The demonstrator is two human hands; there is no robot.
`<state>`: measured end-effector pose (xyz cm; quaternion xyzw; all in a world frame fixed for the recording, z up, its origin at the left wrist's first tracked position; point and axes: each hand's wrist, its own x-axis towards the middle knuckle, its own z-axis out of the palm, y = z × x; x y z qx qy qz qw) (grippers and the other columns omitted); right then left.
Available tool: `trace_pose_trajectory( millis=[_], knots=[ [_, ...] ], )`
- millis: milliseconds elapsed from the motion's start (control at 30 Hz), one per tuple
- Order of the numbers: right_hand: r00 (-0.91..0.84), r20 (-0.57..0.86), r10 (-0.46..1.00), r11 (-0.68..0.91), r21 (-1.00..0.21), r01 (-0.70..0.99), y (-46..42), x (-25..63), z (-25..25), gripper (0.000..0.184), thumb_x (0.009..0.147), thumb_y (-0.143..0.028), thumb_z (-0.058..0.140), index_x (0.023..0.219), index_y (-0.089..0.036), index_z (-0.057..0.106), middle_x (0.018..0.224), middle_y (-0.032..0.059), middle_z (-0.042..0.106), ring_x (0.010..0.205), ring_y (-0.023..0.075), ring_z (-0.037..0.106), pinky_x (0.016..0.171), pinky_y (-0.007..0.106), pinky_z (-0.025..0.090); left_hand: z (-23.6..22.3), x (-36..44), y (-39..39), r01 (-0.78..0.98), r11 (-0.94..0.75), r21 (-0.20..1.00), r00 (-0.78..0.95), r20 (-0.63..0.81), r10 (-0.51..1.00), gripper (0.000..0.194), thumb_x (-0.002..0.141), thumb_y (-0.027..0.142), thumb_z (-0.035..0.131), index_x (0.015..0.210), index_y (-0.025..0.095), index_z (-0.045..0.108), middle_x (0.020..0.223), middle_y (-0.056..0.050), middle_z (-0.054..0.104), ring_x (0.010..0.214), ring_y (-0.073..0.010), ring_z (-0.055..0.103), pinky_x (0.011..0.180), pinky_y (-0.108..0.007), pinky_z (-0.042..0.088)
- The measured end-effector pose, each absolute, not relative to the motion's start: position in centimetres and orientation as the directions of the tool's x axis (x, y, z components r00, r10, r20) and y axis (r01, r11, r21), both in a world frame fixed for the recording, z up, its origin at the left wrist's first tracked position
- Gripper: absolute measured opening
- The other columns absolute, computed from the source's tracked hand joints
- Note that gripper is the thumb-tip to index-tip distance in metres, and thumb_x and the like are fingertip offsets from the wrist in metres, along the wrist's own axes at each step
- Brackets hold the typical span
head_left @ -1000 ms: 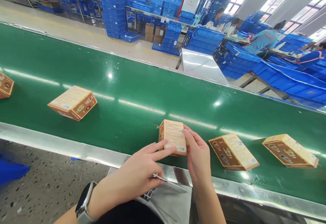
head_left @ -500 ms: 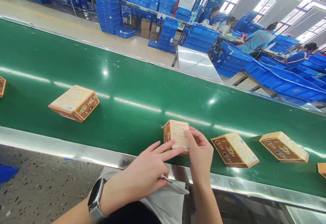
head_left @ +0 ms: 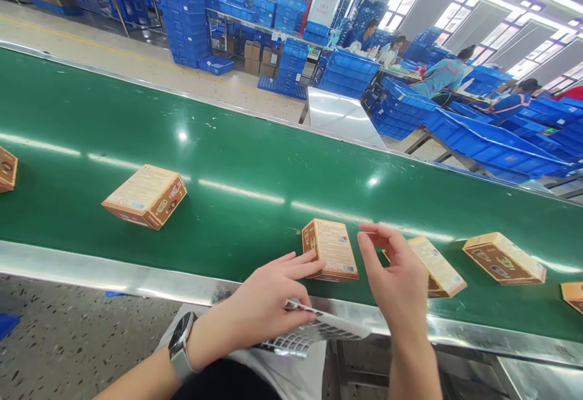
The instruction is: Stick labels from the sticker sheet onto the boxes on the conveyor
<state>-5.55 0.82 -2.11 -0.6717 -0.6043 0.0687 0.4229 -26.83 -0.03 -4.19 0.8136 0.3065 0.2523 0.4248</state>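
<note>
My left hand (head_left: pixel 268 300) pinches a sheet of stickers (head_left: pixel 314 330) with a grid pattern between thumb and curled finger, at the belt's near edge. Its outstretched fingers rest on the near left part of a brown and cream printed carton (head_left: pixel 331 248). A small coloured sticker (head_left: pixel 342 239) shows on that carton's top face. To the right, my right hand (head_left: pixel 396 272) is raised off the carton, thumb and forefinger curved with a slight gap and nothing visible in them. It partly covers another carton (head_left: pixel 441 266) behind it.
The green conveyor belt (head_left: pixel 237 145) carries similar cartons, one at left (head_left: pixel 144 196) and one at right (head_left: pixel 503 258). A metal rail (head_left: pixel 136 281) edges the belt. Beyond stand a steel table (head_left: pixel 341 115), stacked blue crates (head_left: pixel 182 11) and several seated people.
My right hand has let go of the carton and moved right, uncovering the sticker. The sticker sheet has tilted so its grid shows. The left carton has shifted slightly right in view.
</note>
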Motion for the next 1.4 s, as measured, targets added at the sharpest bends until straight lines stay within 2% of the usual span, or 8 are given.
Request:
trace_pose_trajectory(
  millis=[100,200,433,667,800,967,1067,1400],
  knots=[
    [-0.152,0.285,0.946,0.310,-0.671,0.674,-1.9,-6.3,-0.6,0.019,0.092,-0.040,0.061,0.103,-0.026,0.068,0.092,0.0023,0.074,0.084,0.0188,0.070,0.072,0.028,0.056,-3.2,-27.5,-0.3,0.295,-0.139,0.945,0.524,-0.038,0.851,0.010,0.083,0.022,0.071,0.077,0.017,0.077,0.092,-0.005,0.080,0.085,-0.0198,0.072,0.076,-0.027,0.053],
    [-0.400,0.243,0.884,0.453,-0.656,0.603,-3.2,-7.2,0.0,0.013,0.096,-0.034,0.059,0.101,-0.026,0.068,0.086,-0.0003,0.074,0.075,0.0145,0.071,0.065,0.022,0.056,-2.4,-28.3,-0.5,0.300,0.068,0.951,0.475,-0.211,0.855,0.016,0.081,0.029,0.070,0.076,0.016,0.078,0.061,0.002,0.069,0.055,-0.0113,0.055,0.051,-0.021,0.039],
    [-0.526,0.160,0.835,0.499,-0.622,0.603,-2.1,-7.6,-0.2,0.021,0.101,-0.031,0.051,0.087,-0.024,0.066,0.073,-0.0008,0.069,0.064,0.0136,0.067,0.057,0.022,0.055,-2.4,-29.5,-1.0,0.283,0.061,0.957,0.521,-0.207,0.828,0.027,0.086,0.030,0.057,0.082,0.014,0.079,0.066,0.000,0.067,0.059,-0.0114,0.047,0.054,-0.021,0.034],
    [-0.474,0.310,0.824,0.565,-0.514,0.646,-2.5,-8.1,-0.8,0.017,0.099,-0.032,0.052,0.096,-0.024,0.067,0.082,0.0036,0.074,0.071,0.0180,0.072,0.063,0.028,0.058,-2.6,-29.7,-1.1,0.271,0.090,0.958,0.456,-0.210,0.865,0.031,0.085,0.036,0.059,0.077,0.012,0.077,0.061,-0.001,0.064,0.058,-0.0118,0.045,0.054,-0.022,0.034],
    [-0.480,0.319,0.817,0.574,-0.531,0.624,-2.4,-8.2,-1.0,0.017,0.100,-0.029,0.052,0.097,-0.023,0.067,0.079,0.0030,0.072,0.068,0.0168,0.070,0.061,0.026,0.058,-3.0,-29.7,-1.3,0.254,0.121,0.960,0.462,-0.231,0.856,0.028,0.082,0.036,0.062,0.078,0.014,0.078,0.061,0.000,0.063,0.056,-0.0111,0.043,0.052,-0.022,0.032],
    [-0.520,0.257,0.815,0.563,-0.564,0.604,-2.2,-7.7,-1.1,0.013,0.098,-0.021,0.054,0.094,-0.023,0.066,0.079,0.0015,0.070,0.070,0.0151,0.068,0.061,0.023,0.056,-3.2,-29.9,-1.5,0.087,0.266,0.960,0.510,-0.272,0.816,0.030,0.079,0.035,0.065,0.095,0.013,0.079,0.080,-0.006,0.072,0.065,-0.0148,0.055,0.060,-0.024,0.041],
    [-0.502,0.282,0.817,0.566,-0.555,0.610,-2.2,-7.6,-1.1,0.013,0.097,-0.021,0.055,0.099,-0.024,0.067,0.081,0.0022,0.071,0.071,0.0160,0.069,0.061,0.024,0.056,-3.3,-30.1,-1.5,0.078,0.251,0.965,0.488,-0.257,0.834,0.033,0.084,0.039,0.061,0.088,0.011,0.078,0.072,-0.004,0.067,0.065,-0.0145,0.052,0.060,-0.024,0.039],
    [-0.488,0.616,0.619,0.715,-0.184,0.675,-2.3,-10.4,-1.3,0.021,0.093,-0.008,0.057,0.105,-0.021,0.067,0.093,0.0065,0.076,0.085,0.0223,0.070,0.082,0.039,0.052,-3.0,-30.4,-1.3,0.065,0.196,0.978,0.432,-0.205,0.878,0.033,0.086,0.042,0.056,0.072,0.013,0.065,0.061,0.003,0.044,0.060,-0.0115,0.034,0.058,-0.023,0.031]
  ],
)
